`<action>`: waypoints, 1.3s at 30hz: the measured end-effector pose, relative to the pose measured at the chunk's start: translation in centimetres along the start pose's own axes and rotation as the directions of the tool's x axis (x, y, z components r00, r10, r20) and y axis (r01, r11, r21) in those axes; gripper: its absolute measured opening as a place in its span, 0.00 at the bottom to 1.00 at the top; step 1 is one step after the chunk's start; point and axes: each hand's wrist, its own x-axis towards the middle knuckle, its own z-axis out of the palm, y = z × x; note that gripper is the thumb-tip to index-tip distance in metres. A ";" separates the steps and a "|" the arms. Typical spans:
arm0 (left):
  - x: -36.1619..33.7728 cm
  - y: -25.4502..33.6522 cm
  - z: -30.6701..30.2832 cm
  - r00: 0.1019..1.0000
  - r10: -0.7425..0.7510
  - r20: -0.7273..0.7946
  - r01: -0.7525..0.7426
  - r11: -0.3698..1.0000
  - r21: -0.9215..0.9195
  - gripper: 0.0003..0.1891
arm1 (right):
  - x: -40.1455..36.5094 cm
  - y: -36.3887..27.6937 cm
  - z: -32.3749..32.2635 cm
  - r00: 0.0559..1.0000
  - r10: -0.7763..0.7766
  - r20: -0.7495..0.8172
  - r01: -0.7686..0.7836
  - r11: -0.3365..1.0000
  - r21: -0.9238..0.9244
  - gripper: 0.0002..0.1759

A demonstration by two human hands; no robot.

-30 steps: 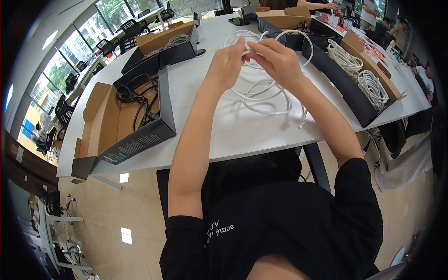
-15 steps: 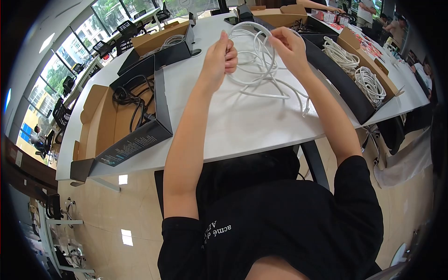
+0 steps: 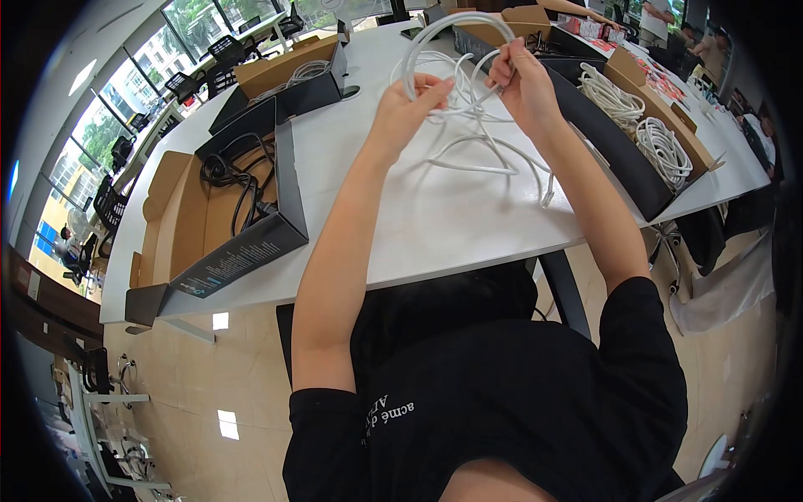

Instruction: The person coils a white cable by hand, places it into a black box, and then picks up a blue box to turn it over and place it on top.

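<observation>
The person is holding a long white cable point(image 3: 460, 17) up over the desk point(image 3: 435, 217), using both hands. The left hand point(image 3: 408, 109) is pinching loops of it between the thumb and fingers. The right hand point(image 3: 529, 88) is gripping the cable too, with its fingers curling around it.

A second ago the two hands were nearly touching, and half a second ago the left one was making a fist. Now the hands are standing apart, and the left fingers are pointing across toward the right hand. The big loops are rising in a tall arch between them, higher in the view than a moment ago. That seems to mean the cable is being gathered into round loops, but the work is looking only partly done, because more of the cable is lying loose below. Its plug end point(image 3: 548, 198) is sitting near the right arm.

On the person's left, an open box point(image 3: 242, 259) is holding a black cord point(image 3: 219, 170). On the right, another box point(image 3: 619, 167) is holding white cable bundles point(image 3: 663, 153).
</observation>
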 end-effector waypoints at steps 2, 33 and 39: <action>0.3 -1.5 0.6 0.998 -0.043 0.050 0.048 0.992 -0.113 0.20 | 0.1 0.0 -0.3 0.999 0.020 -0.038 -0.013 0.987 0.159 0.18; -0.8 -2.0 1.6 0.942 0.274 0.197 -0.330 0.867 0.374 0.33 | -0.8 1.0 0.1 0.955 0.249 0.159 -0.272 0.952 0.140 0.10; -0.2 -2.9 1.8 0.925 0.361 -0.117 -0.347 0.930 0.118 0.27 | -1.3 1.9 0.7 0.917 0.342 0.206 -0.355 0.934 0.032 0.12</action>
